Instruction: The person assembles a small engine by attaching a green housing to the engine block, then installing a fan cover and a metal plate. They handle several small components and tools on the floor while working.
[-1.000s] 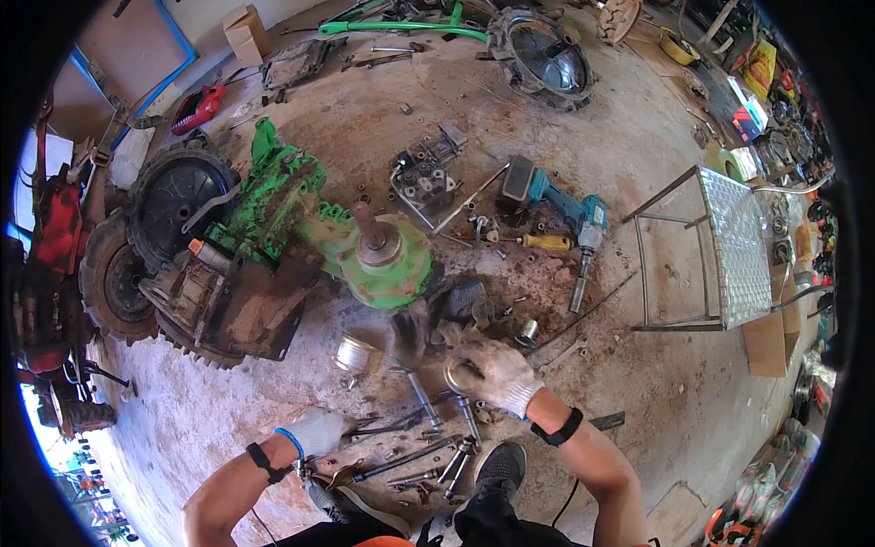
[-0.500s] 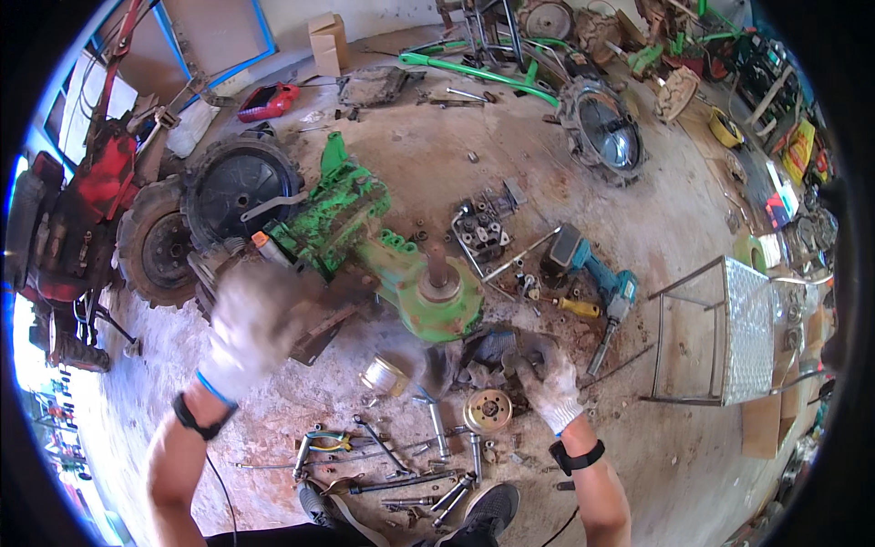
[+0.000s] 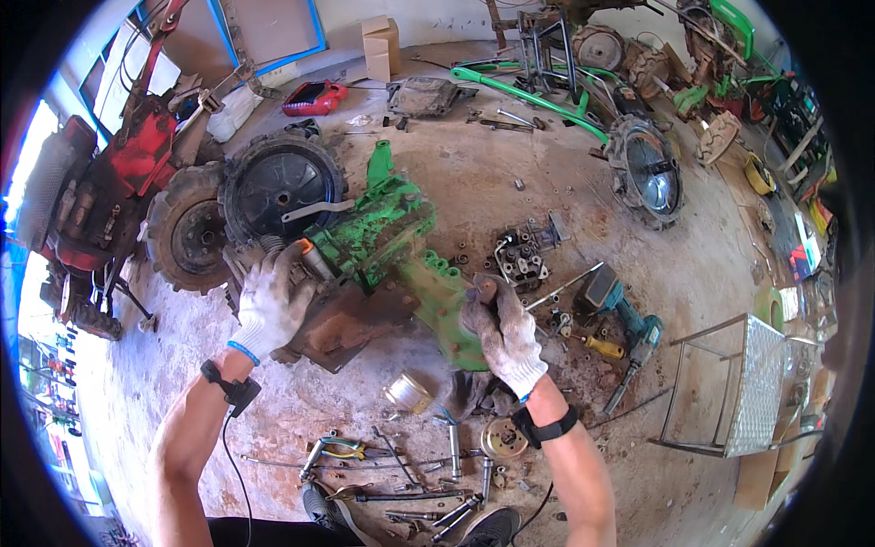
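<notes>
My left hand (image 3: 272, 308), in a white glove, has its fingers spread at the edge of a dark ribbed metal part, beside a silver cylinder with an orange cap (image 3: 316, 261). A green gear housing (image 3: 394, 228) lies to the right of it, above a rusty metal plate (image 3: 351, 319). My right hand (image 3: 501, 333), gloved and stained, is closed around the upright rusty shaft (image 3: 485, 288) of the green casing (image 3: 442, 314). The hand hides most of the shaft and the round end of that casing.
Dark rags (image 3: 472, 392), a metal can (image 3: 407, 392) and a round brass-coloured disc (image 3: 504, 438) lie near. Sockets, wrenches and pliers (image 3: 342, 448) spread before my shoes. At right are a cordless impact wrench (image 3: 638, 324), a screwdriver (image 3: 602, 346) and a metal stool (image 3: 752, 383); wheels (image 3: 283, 187) at left.
My right hand has moved up from the dark rags to the shaft. My left hand, blurred earlier, is now still beside the orange-capped cylinder. The whole view has shifted.
</notes>
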`<state>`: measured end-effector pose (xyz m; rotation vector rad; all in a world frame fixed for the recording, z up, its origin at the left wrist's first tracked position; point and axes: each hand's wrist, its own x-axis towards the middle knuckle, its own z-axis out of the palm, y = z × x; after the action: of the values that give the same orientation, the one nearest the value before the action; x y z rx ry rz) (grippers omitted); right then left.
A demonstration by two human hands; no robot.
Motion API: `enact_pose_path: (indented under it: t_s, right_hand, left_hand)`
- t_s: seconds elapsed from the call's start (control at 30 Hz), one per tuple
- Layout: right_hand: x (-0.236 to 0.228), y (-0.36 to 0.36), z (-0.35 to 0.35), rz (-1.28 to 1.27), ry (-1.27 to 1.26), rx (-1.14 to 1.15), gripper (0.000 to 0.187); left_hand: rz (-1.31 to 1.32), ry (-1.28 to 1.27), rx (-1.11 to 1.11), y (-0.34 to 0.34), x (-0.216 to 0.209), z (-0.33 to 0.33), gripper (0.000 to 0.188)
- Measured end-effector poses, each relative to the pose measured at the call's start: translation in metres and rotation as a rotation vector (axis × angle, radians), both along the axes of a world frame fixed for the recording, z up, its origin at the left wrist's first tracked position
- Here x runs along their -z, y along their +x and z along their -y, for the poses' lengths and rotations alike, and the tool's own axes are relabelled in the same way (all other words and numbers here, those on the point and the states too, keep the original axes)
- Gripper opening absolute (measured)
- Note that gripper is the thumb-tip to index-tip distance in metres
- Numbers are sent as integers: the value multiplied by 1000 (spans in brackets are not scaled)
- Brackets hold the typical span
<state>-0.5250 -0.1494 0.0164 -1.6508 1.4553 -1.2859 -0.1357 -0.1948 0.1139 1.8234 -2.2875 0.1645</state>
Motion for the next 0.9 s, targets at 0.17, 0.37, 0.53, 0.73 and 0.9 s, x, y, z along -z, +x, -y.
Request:
enact_pose_path:
  t_s: [0.17,0.37,0.53,0.73,0.9]
  right_hand:
    - [17,5,-4,105,-17,7,37]
    - [10,12,-22,100,-233,-4,34]
    - [10,15,-39,39,-331,-45,26]
    - [4,11,-44,110,-213,-104,27]
    - [3,11,-43,208,-219,-85,36]
  left_hand:
    - [-2,-130,113,0,3,-4,66]
    - [57,-157,92,6,13,-31,65]
    - [113,-133,108,25,30,-59,70]
    - [11,-11,27,35,37,-70,70]
    - [58,27,-24,33,34,-70,70]
